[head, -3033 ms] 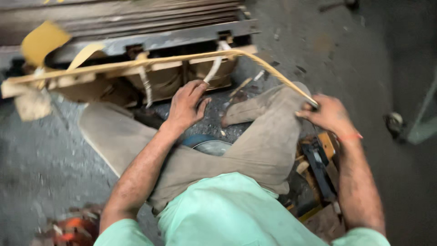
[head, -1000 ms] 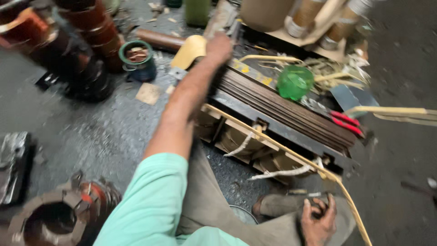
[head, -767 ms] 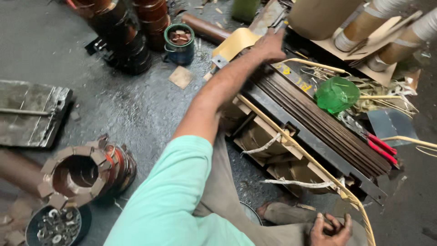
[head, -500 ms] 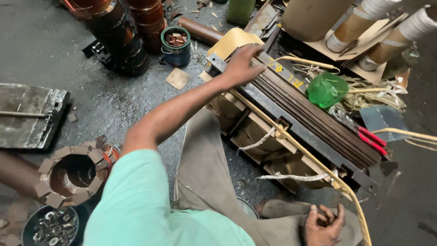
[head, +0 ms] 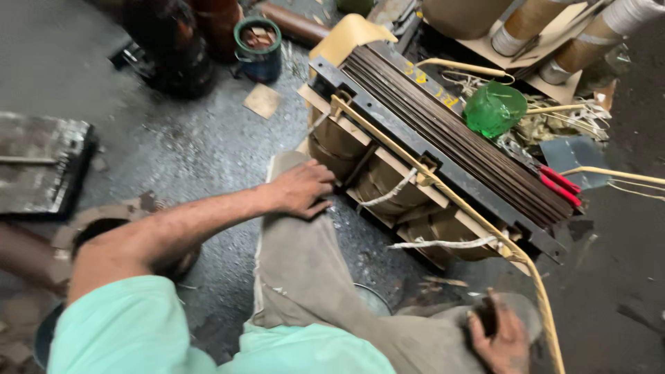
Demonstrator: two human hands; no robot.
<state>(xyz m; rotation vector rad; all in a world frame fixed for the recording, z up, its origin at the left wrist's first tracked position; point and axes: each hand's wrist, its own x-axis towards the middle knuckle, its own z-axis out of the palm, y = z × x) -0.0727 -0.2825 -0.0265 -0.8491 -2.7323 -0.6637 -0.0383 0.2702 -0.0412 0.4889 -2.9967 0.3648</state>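
Note:
My left hand (head: 301,190) lies flat on my grey-trousered knee (head: 298,242), fingers loosely apart and holding nothing. Its fingertips almost touch the near coil of a large transformer (head: 443,149), which has a dark laminated core and brown paper-wrapped coils (head: 388,183). White tape ties (head: 443,244) hang from the coils. A long yellow sleeved wire (head: 443,190) runs along the transformer's front and curves down toward my right hand (head: 499,336). That hand sits at the bottom right, fingers curled around something dark that I cannot make out.
A green plastic bowl (head: 493,109) and red-handled pliers (head: 557,185) rest on the transformer's far side. A teal can (head: 258,45), a cardboard scrap (head: 263,100) and dark wound coils (head: 173,48) stand on the gritty floor beyond. A rusty metal plate (head: 41,163) lies left.
My left hand has come back from the transformer's far top end down to my knee. The view has moved in closer. My right hand stays low at the right.

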